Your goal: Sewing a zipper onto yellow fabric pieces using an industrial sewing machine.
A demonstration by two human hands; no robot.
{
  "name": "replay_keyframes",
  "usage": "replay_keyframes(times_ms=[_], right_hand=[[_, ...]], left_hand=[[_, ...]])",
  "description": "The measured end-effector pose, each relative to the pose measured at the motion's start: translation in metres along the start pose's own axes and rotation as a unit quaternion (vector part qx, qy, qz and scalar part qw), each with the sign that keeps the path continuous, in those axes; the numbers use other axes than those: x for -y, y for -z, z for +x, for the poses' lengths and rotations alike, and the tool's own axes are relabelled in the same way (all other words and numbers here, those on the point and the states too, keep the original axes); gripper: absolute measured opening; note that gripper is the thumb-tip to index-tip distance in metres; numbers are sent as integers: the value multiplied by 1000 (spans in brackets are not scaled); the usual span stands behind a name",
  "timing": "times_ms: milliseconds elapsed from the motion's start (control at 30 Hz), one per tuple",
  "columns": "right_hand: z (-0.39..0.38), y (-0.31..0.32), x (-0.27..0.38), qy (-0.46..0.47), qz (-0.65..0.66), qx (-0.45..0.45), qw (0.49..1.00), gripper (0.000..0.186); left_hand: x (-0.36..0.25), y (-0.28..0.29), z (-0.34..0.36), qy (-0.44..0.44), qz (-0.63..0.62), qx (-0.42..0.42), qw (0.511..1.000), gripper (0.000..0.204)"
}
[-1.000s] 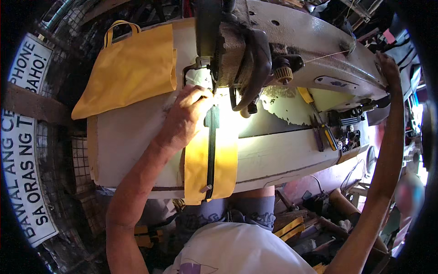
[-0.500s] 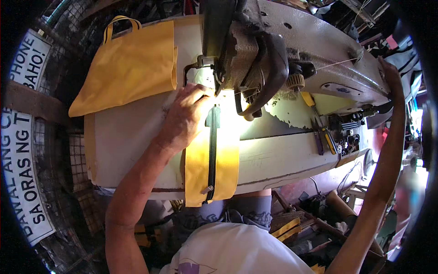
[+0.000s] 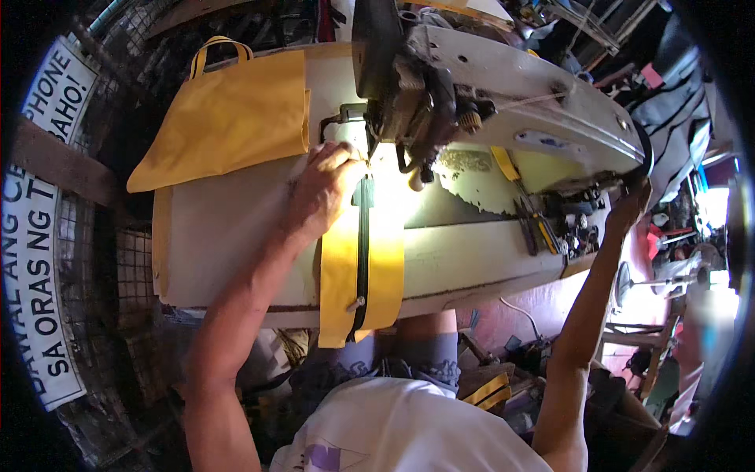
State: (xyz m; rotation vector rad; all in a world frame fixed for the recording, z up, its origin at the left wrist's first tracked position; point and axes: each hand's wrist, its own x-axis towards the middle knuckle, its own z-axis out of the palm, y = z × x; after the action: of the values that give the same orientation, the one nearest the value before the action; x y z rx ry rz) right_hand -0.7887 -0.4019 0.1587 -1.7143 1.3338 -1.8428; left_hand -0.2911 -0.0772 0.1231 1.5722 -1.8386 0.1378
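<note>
My left hand [image 3: 330, 185] has its fingers curled together on the top end of a yellow fabric panel [image 3: 385, 275] with a black zipper [image 3: 362, 244] down its middle, just left of the needle area of a sewing machine [image 3: 448, 71]. The lit presser foot is partly hidden by my fingers. A metal zipper pull [image 3: 360, 303] hangs near the panel's lower end, over the table's front edge. My right hand [image 3: 633, 200] is closed on the handwheel [image 3: 645, 165] at the machine's right end, the wheel partly hidden behind it.
A yellow bag [image 3: 220, 118] with looped handles lies on the machine table [image 3: 212, 252] at upper left. Screwdrivers [image 3: 543, 228] and small metal parts lie under the arm. A wire mesh [image 3: 134, 275] stands left, a fan [image 3: 692, 263] right; yellow straps [image 3: 487, 393] lie below.
My right hand has come down and leftward in the view from the top of the handwheel. The view has shifted somewhat. My left hand stays at the panel's top end.
</note>
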Motion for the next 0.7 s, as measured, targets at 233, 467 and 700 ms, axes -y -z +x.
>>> replay_keyframes(times_ms=[233, 467, 700], right_hand=[[-275, 40, 169, -335, -74, 574, 744, 41], [-434, -27, 201, -377, 214, 643, 631, 44], [-214, -20, 205, -7, -194, 540, 819, 23]], left_hand=[[15, -7, -3, -29, -26, 9, 999, 18], [12, -5, -5, -29, -15, 5, 999, 19], [-38, -34, -23, 89, 217, -88, 968, 27]])
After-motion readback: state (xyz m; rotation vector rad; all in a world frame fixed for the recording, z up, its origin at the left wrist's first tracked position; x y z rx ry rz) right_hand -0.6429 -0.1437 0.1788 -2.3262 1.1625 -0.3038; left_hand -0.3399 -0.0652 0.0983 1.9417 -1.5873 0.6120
